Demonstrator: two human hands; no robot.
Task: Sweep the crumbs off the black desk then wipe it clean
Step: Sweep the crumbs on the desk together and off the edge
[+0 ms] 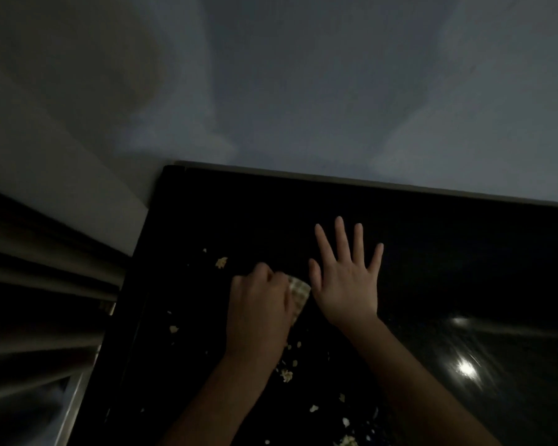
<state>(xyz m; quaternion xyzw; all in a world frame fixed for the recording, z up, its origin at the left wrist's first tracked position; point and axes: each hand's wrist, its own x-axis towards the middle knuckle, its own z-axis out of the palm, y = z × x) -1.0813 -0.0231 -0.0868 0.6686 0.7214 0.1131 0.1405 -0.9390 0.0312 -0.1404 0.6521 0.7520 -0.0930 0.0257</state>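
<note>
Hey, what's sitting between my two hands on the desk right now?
In the head view, a checkered cloth fills the gap: the left hand grips it, and its free end reaches almost to the flat, open right hand on the black desk.

The scene is very dim and grainy, with a cold grey cast on the wall. The glossy black desk swallows detail, except for two smeared glare spots at about four o'clock, streaked by motion blur. Soft shadows fan across the wall. Wide-angle distortion bends the curtain folds at nine o'clock.
</note>
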